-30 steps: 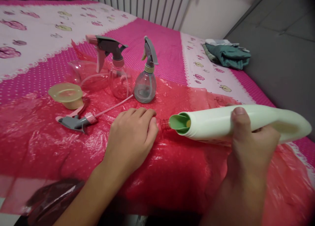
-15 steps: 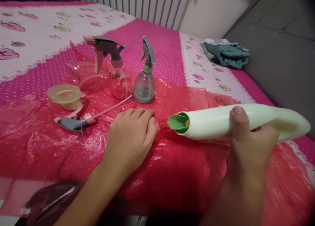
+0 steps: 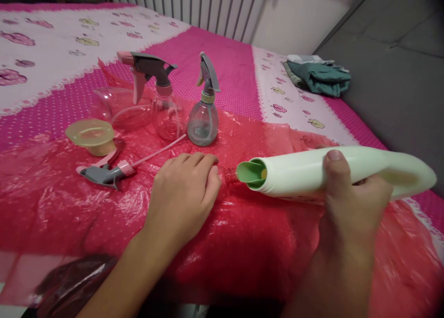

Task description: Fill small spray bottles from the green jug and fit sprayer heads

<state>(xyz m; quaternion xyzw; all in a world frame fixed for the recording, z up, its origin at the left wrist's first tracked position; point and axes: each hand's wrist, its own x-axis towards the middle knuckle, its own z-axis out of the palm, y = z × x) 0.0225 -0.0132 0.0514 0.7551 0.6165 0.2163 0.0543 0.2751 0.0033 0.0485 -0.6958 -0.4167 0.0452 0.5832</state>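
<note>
My left hand (image 3: pixel 185 191) is closed around a clear bottle (image 3: pixel 230 175); only its threaded neck shows past my thumb, the body being hidden. A large pale green jug (image 3: pixel 298 174), tipped on its side, is in my right hand (image 3: pixel 350 193), whose thumb lies over the top. The jug's green spout (image 3: pixel 250 172) is right at the bottle's neck; I cannot tell whether liquid flows. Left of my left hand lies a grey and pink spray head (image 3: pixel 104 174) with a thin tube. Behind it sits a yellowish translucent funnel-shaped cup (image 3: pixel 90 134).
A pink-topped spray bottle (image 3: pixel 165 114) and a grey spray bottle (image 3: pixel 203 121) stand behind my left hand. Another clear bottle (image 3: pixel 121 106) lies beside them. Red plastic sheeting (image 3: pixel 236 248) covers the bed's near part. Folded cloths (image 3: pixel 317 76) rest by the grey headboard (image 3: pixel 391 77).
</note>
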